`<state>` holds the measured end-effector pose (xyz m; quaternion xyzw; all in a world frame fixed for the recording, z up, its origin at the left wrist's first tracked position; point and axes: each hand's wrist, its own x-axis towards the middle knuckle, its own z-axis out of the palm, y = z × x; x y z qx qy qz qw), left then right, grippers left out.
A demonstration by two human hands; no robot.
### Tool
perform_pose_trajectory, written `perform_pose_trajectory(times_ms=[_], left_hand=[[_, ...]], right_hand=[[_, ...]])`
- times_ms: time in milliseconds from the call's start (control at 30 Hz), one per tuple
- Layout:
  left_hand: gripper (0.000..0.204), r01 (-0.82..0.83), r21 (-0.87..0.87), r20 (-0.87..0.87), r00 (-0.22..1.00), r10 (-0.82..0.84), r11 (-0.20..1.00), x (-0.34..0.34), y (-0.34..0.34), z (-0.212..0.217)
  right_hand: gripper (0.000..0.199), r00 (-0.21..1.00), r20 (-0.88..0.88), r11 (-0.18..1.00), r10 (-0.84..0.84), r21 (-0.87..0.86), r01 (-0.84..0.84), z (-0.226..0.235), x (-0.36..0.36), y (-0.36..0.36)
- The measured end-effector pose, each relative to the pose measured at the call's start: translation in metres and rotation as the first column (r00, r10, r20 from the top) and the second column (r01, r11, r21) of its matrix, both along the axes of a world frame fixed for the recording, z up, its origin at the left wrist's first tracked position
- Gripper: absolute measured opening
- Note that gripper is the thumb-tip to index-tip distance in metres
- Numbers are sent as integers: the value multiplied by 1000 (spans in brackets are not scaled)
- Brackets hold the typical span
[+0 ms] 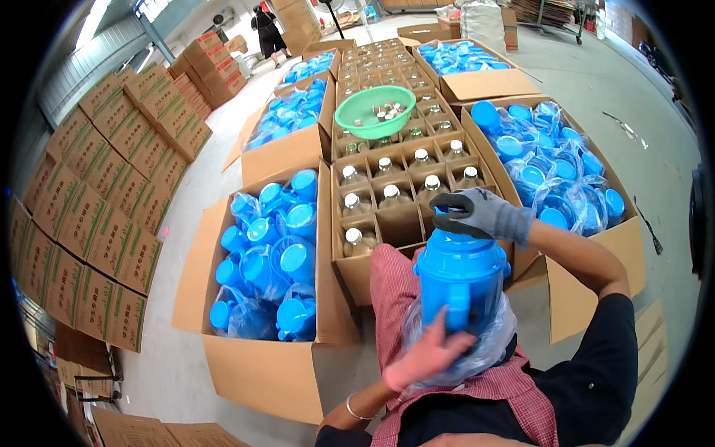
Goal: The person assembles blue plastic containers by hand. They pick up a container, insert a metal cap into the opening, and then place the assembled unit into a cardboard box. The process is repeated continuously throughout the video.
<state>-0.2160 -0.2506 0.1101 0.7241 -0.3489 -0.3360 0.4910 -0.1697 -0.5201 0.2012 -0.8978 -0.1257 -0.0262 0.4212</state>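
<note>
A blue vacuum flask [459, 272] with a side handle stands upright against my lap, a clear plastic bag [495, 331] bunched around its lower part. My right hand [477, 214], in a grey glove with dark fingertips, is closed over the flask's top. Low beside the handle is my left hand [430, 356], slightly blurred, its thumb and fingers apart; whether it presses on the flask or the bag is hard to tell. Just beyond, glass bottles [391, 197] with white caps sit in a divided carton [417, 238]. One compartment at its near side holds no bottle.
Open cartons of bagged blue flasks stand left [261, 253] and right [551, 167]. A green basin [375, 112] holding small caps rests on the divided cartons. Stacked brown boxes [97, 186] line the left. A person [266, 31] in dark clothes is far back.
</note>
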Motion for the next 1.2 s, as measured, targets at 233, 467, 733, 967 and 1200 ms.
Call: perform_pose_trajectory(times_ms=[233, 467, 733, 967, 1200], left_hand=[[98, 440, 48, 440, 797, -415, 897, 55, 35, 35], [118, 335, 37, 896, 407, -180, 942, 52, 28, -39], [27, 692, 136, 991, -84, -109, 709, 44, -45, 94], [16, 579, 618, 705, -107, -701, 532, 19, -96, 100], [27, 595, 376, 793, 191, -579, 711, 68, -80, 94]], right_hand=[[72, 974, -137, 982, 181, 70, -173, 13, -12, -27], [59, 956, 133, 943, 263, 176, -284, -12, -4, -24], [49, 950, 187, 957, 251, 100, -273, 12, -7, 21], [45, 951, 235, 956, 202, -256, -140, 10, 2, 69], [55, 966, 258, 975, -27, 220, -32, -8, 7, 24]])
